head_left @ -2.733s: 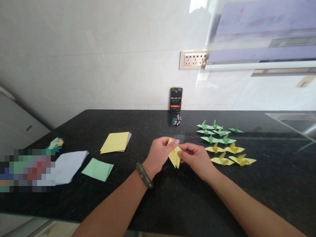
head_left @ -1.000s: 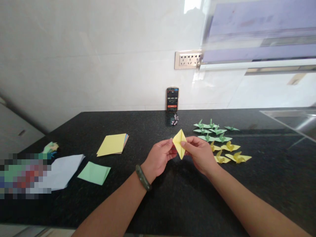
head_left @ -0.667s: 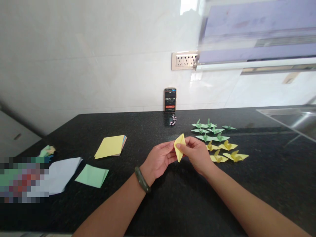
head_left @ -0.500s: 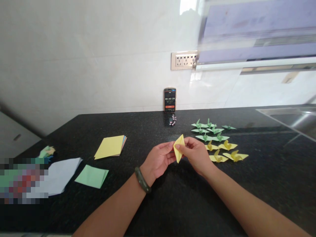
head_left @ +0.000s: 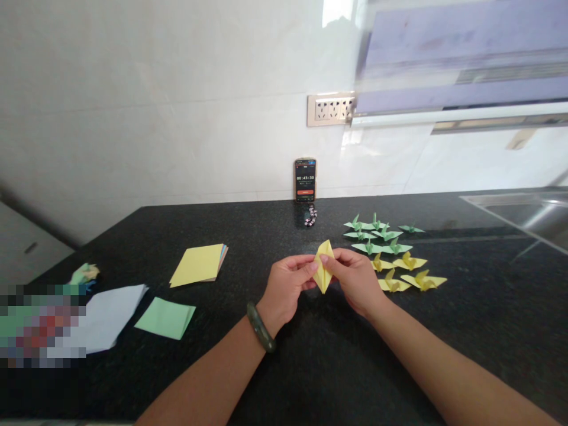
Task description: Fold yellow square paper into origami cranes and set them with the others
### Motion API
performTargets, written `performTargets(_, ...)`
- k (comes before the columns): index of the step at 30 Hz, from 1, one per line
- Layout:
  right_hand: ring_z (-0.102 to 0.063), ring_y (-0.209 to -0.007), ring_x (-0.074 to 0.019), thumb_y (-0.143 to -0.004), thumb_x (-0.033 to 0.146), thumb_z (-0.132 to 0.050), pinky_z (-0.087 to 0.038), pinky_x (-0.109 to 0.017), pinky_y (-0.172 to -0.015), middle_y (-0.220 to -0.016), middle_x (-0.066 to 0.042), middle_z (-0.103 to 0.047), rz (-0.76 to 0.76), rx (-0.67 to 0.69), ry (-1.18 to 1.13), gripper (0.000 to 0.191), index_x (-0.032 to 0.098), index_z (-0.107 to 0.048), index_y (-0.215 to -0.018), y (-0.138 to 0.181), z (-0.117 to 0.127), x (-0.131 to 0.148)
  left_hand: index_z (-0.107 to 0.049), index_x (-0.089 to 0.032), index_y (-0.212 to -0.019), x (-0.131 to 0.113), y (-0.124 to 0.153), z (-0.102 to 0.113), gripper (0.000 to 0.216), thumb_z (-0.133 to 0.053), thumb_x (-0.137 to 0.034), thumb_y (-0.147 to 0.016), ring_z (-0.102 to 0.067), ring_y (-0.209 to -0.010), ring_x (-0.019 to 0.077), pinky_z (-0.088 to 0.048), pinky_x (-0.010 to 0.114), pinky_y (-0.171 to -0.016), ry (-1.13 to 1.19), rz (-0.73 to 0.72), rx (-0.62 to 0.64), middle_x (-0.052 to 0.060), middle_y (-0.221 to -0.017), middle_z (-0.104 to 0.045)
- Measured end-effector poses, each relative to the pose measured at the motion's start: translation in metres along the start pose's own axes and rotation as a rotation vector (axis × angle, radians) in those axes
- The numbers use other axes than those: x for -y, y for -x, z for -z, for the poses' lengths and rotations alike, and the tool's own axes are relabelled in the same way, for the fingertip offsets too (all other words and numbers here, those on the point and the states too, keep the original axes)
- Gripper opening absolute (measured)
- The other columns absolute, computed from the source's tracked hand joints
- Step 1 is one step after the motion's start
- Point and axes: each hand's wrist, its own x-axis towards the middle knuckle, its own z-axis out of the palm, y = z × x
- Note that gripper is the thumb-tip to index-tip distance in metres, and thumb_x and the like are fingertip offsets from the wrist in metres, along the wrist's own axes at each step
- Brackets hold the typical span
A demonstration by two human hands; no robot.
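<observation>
Head | both grips pinch one yellow fold (head_left: 323, 273) | yellow cranes (head_left: 408, 272): 4 | green cranes (head_left: 381, 232): 6

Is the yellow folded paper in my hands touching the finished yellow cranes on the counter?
Apart. The head view shows the folded paper pinched between the left hand and right hand, with the right hand lying between it and the yellow cranes.

I've got a black speckled countertop (head_left: 310, 367) across the lower frame. Left: white sheet (head_left: 106, 316), green square (head_left: 165, 318), yellow-topped paper stack (head_left: 198, 265). Center back: phone (head_left: 305, 179) standing vs. wall, beads (head_left: 310, 217) in front. Right of center: green cranes (head_left: 377, 232), yellow cranes (head_left: 408, 272) below them.
</observation>
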Motion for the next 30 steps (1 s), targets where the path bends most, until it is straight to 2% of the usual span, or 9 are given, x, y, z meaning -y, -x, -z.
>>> performTargets(2,-0.047,-0.05,-0.0102,-0.07,0.039,-0.066,-0.039,-0.023,-0.047,-0.055,0.001,-0.056,0.017,0.03,-0.001,0.025,0.015,-0.066,-0.069,0.0,0.0,0.0,-0.067,-0.01,-0.083,0.0,0.0,0.0,0.028,-0.075,-0.024,-0.06,-0.06,-0.058,0.0116,-0.047,0.025,-0.057,-0.022,-0.02,-0.03,0.005,-0.07,-0.067)
performTargets(5,-0.045,-0.051,-0.0099,-0.072,0.038,-0.064,-0.038,-0.023,-0.048,-0.057,0.001,-0.055,0.043,0.05,0.03,0.024,0.015,-0.067,-0.07,0.001,0.0,0.001,-0.066,-0.01,-0.079,0.001,0.0,0.002,0.022,-0.071,-0.027,-0.065,-0.061,-0.065,0.013,-0.048,0.027,-0.065,0.035,-0.062,0.015,0.005,-0.071,-0.066)
performTargets(9,-0.046,-0.055,-0.0103,-0.073,0.037,-0.063,-0.038,-0.024,-0.051,-0.062,0.001,-0.055,0.083,0.048,0.064,0.021,0.016,-0.069,-0.069,0.002,-0.002,0.0,-0.062,-0.012,-0.075,0.002,-0.002,0.006,0.02,-0.067,-0.03,-0.07,-0.061,-0.067,0.0133,-0.049,0.029,-0.068,0.184,0.051,0.107,0.004,-0.071,-0.064)
performTargets(13,-0.044,-0.059,-0.0104,-0.073,0.037,-0.063,-0.036,-0.023,-0.052,-0.066,0.001,-0.052,0.116,0.026,0.062,0.02,0.018,-0.069,-0.067,0.002,-0.003,-0.004,-0.061,-0.014,-0.082,0.004,-0.003,0.009,0.022,-0.067,-0.032,-0.071,-0.061,-0.065,0.0126,-0.048,0.026,-0.064,0.178,0.141,0.15,0.004,-0.073,-0.064)
performTargets(17,-0.042,-0.057,-0.0103,-0.075,0.04,-0.061,-0.034,-0.023,-0.048,-0.067,0.0,-0.049,0.117,0.008,0.085,0.023,0.019,-0.07,-0.07,0.003,-0.002,-0.004,-0.063,-0.013,-0.091,0.001,-0.001,0.006,0.029,-0.063,-0.036,-0.074,-0.061,-0.061,0.0119,-0.047,0.024,-0.061,0.107,0.118,0.209,0.005,-0.072,-0.065)
performTargets(19,-0.043,-0.058,-0.0107,-0.076,0.041,-0.06,-0.035,-0.023,-0.049,-0.069,0.0,-0.049,0.149,0.01,0.142,0.023,0.02,-0.069,-0.07,0.003,-0.001,-0.001,-0.064,-0.013,-0.093,-0.001,0.001,0.005,0.031,-0.064,-0.036,-0.073,-0.06,-0.059,0.0113,-0.047,0.024,-0.059,0.05,0.074,0.181,0.005,-0.071,-0.065)
performTargets(22,-0.043,-0.055,-0.0105,-0.079,0.041,-0.056,-0.036,-0.023,-0.049,-0.069,0.0,-0.049,0.173,0.04,0.226,0.028,0.019,-0.066,-0.065,0.004,0.0,0.002,-0.067,-0.012,-0.085,-0.005,0.001,0.004,0.029,-0.069,-0.035,-0.067,-0.058,-0.056,0.0107,-0.046,0.024,-0.056,-0.042,-0.022,0.076,0.004,-0.067,-0.065)
performTargets(26,-0.045,-0.052,-0.0102,-0.078,0.042,-0.056,-0.038,-0.023,-0.046,-0.066,0.001,-0.053,0.089,0.028,0.121,0.023,0.019,-0.061,-0.075,0.003,-0.002,0.003,-0.066,-0.011,-0.072,-0.007,-0.001,0.006,0.022,-0.072,-0.031,-0.064,-0.056,-0.055,0.0092,-0.046,0.022,-0.054,-0.075,-0.106,-0.041,0.002,-0.062,-0.062)
performTargets(30,-0.046,-0.049,-0.0093,-0.07,0.038,-0.065,-0.041,-0.023,-0.047,-0.06,0.003,-0.053,0.05,-0.052,0.02,0.022,0.018,-0.055,-0.07,0.002,-0.003,0.002,-0.065,-0.013,-0.077,-0.008,-0.002,0.007,0.025,-0.067,-0.036,-0.069,-0.059,-0.06,0.0114,-0.048,0.025,-0.06,-0.058,-0.075,0.019,0.004,-0.069,-0.064)
